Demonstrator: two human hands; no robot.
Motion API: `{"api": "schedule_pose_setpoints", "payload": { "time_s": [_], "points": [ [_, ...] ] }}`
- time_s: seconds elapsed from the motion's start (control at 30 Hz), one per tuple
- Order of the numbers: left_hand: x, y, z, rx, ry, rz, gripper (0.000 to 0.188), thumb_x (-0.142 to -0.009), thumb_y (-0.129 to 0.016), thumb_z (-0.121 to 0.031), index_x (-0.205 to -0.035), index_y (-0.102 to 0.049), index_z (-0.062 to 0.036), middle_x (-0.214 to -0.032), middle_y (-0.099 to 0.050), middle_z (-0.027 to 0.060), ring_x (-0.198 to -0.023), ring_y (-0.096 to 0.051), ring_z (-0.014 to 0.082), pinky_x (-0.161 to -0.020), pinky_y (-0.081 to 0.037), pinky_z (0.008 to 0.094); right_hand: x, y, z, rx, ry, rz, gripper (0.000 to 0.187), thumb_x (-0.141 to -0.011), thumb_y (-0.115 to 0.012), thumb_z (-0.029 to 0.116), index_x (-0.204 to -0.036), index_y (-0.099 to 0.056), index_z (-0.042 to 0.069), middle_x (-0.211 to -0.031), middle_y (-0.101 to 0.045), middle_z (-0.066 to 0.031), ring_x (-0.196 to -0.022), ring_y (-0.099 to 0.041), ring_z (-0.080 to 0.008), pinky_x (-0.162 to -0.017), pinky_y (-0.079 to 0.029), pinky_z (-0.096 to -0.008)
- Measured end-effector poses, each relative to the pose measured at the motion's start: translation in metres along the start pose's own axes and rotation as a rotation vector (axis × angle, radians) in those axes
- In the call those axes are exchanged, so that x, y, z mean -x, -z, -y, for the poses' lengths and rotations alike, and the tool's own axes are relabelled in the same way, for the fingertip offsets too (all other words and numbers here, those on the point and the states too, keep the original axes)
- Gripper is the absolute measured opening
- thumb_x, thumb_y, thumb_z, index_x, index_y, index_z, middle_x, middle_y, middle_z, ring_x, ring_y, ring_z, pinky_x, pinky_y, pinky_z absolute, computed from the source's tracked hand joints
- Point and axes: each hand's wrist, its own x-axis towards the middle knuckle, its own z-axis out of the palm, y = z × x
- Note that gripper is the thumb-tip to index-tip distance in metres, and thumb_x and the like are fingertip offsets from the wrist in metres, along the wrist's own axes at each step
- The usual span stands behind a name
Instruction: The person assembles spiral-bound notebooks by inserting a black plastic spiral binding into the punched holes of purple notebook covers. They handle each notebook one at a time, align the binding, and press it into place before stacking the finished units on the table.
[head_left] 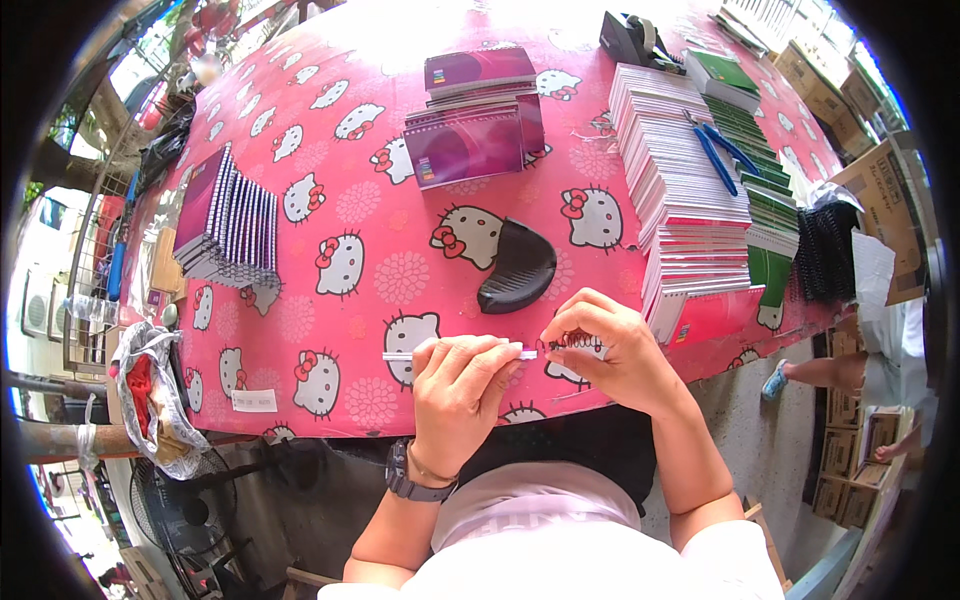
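Note:
My left hand (460,385), with a dark watch on its wrist, is closed on a thin white notebook (400,356) seen edge-on at the table's near side. Just to the right, the fingers of my right hand (612,350) pinch a black spiral binding coil (582,341). The coil's left end is close to the notebook's right end; whether it passes through the holes is too small to tell. Beyond my hands lies a black curved, ribbed object (520,268) on the pink cartoon-print tablecloth (370,300).
Purple spiral notebooks are stacked at the left (225,225) and far middle (468,145). Long rows of red-covered (675,190) and green-covered notebooks (770,215) fill the right, with blue-handled pliers (718,150) on top. Black coils (828,250) bunch at the right edge. A bag (150,400) hangs left.

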Motion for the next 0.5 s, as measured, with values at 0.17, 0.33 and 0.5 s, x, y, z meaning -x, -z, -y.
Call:
{"api": "schedule_pose_setpoints", "payload": {
  "time_s": [0.17,0.33,0.5],
  "points": [
    [0.0,-0.001,0.0,-0.02,-0.026,-0.011,0.015,-0.077,-0.072,-0.01,-0.092,-0.068,-0.011,-0.086,-0.066,0.002,-0.081,-0.061,0.0188,-0.08,-0.039,0.0332,-0.002,-0.005,-0.002,0.078,0.048,-0.084,0.022,-0.071,-0.066,-0.009,-0.088,-0.062,0.004,-0.085,-0.055,-0.007,-0.083,-0.058,-0.0217,-0.07,-0.05,-0.0319],
    [0.003,-0.002,0.004,-0.002,-0.029,-0.003,0.014,-0.078,-0.07,-0.011,-0.092,-0.067,-0.0113,-0.087,-0.064,0.0009,-0.081,-0.06,0.0181,-0.082,-0.039,0.0342,-0.002,-0.014,-0.004,0.177,0.132,-0.085,0.027,-0.065,-0.062,-0.012,-0.084,-0.059,0.007,-0.083,-0.054,-0.0059,-0.085,-0.053,-0.0254,-0.077,-0.045,-0.0348],
    [0.003,0.0,0.003,0.016,-0.008,-0.015,0.016,-0.075,-0.072,-0.009,-0.09,-0.067,-0.0115,-0.085,-0.064,0.0012,-0.082,-0.061,0.0188,-0.081,-0.039,0.0347,-0.004,-0.014,-0.002,0.226,0.21,-0.044,0.027,-0.065,-0.061,-0.012,-0.083,-0.058,0.006,-0.083,-0.056,-0.0059,-0.084,-0.054,-0.0261,-0.076,-0.044,-0.036]
  ]
}}
